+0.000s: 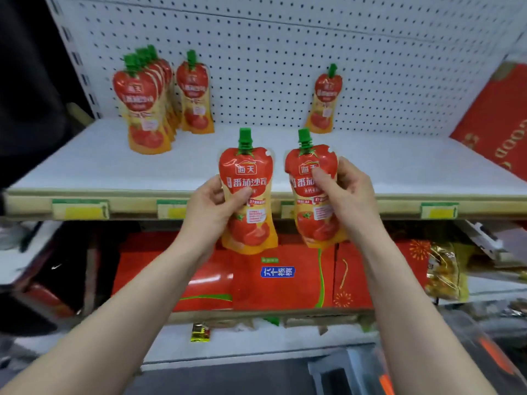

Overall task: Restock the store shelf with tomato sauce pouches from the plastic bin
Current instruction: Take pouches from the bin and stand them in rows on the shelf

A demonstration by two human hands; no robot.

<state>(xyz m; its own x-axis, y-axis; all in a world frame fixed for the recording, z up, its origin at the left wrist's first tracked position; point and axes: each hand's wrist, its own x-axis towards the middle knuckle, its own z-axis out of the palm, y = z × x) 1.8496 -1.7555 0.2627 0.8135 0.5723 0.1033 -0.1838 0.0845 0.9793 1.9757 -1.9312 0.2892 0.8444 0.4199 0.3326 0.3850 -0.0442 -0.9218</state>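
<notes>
Head view: left grip [211,212] curls round left pouch [248,166], thumb on the front. Right grip [345,195] holds right pouch [310,226] the same way. Both pouches are upright with green caps up, side by side and just apart, in front of the shelf [114,172] edge. Open shelf space lies straight ahead, between the stocked row [145,109] at left and a lone pouch [325,101] at right. Both grips look equally near. The pouches are glossy, red on top and orange below, probably soft. Bin can't be made out.
</notes>
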